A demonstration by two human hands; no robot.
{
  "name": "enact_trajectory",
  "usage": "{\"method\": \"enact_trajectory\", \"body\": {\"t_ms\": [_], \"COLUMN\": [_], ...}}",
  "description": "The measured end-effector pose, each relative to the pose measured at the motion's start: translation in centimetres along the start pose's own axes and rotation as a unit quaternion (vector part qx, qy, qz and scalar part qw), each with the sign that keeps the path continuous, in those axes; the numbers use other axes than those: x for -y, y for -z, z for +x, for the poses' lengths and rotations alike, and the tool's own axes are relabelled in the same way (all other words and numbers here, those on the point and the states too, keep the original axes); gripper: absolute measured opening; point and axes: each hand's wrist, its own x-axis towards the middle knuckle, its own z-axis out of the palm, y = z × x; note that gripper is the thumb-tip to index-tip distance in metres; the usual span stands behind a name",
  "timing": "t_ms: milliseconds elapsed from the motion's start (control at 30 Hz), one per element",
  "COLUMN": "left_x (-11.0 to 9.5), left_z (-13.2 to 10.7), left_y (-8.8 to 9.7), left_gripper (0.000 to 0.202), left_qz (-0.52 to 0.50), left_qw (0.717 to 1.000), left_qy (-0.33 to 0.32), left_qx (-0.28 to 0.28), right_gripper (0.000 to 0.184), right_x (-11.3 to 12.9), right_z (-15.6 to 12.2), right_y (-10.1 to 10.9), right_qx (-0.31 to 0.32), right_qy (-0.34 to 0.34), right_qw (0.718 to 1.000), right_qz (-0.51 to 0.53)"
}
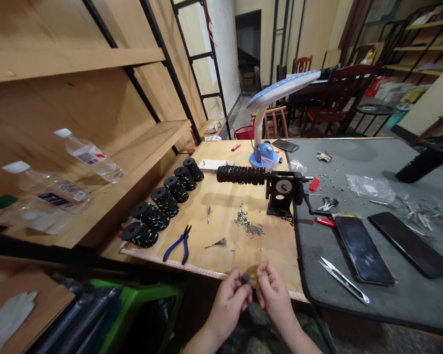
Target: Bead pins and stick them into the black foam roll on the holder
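At the table's front edge my left hand (232,294) is closed in a pinch, with a small dark rounded piece (246,278) showing at its fingertips. Close beside it, my right hand (272,287) is pinched too; what its fingers hold, if anything, is hidden. Beyond the hands lies a pile of multicoloured beads (243,220), with small grey metal bits (257,229) along its near side. Two small feathery tufts (218,243) rest to the left of the pile. Blue-handled pliers (177,247) lie farther left.
A hand-cranked winder (282,191) carries a black wound roll (239,175). Several black spools (169,199) line the table's left side. On the grey mat are thread snips (345,280), phones (364,248) and plastic bags (371,187). A blue desk lamp (264,153) stands behind.
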Motion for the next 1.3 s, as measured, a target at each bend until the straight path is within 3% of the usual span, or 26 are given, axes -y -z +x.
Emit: {"method": "enact_trajectory", "body": {"t_ms": [267, 433, 633, 800, 1000, 1167, 1300], "left_x": [0.1, 0.0, -1.3, -2.0, -1.8, -1.1, -1.2], "left_z": [0.3, 0.6, 0.9, 1.2, 1.7, 2.1, 2.8], "left_y": [-0.2, 0.2, 0.9, 1.4, 1.4, 1.4, 2.6], "left_gripper": [0.012, 0.015, 0.019, 0.018, 0.02, 0.018, 0.021], "left_qz": [0.025, 0.044, 0.083, 0.164, 0.23, 0.178, 0.037], "left_qw": [0.995, 0.993, 0.991, 0.974, 0.948, 0.956, 0.978], "left_qy": [-0.068, -0.077, -0.087, -0.136, -0.187, -0.185, -0.137], "left_qx": [-0.069, -0.079, -0.065, -0.072, -0.116, -0.14, -0.151], "right_gripper": [0.045, 0.045, 0.039, 0.025, 0.019, 0.021, 0.029], "right_x": [-0.8, -0.7, 0.9, 1.3, 0.5, 0.5, 1.1], "right_z": [0.1, -0.1, -0.2, -0.3, -0.8, -1.1, -1.3], "right_y": [-0.5, -0.4, 0.7, 1.1, 0.7, 0.6, 0.9], "right_qx": [0.014, 0.028, 0.087, 0.116, 0.113, 0.096, 0.081], "right_qy": [-0.002, 0.011, 0.024, 0.055, 0.035, 0.016, -0.004], "right_qw": [1.0, 0.999, 0.993, 0.975, 0.981, 0.988, 0.991], "right_qz": [0.004, -0.016, -0.08, -0.179, -0.156, -0.121, -0.102]}}
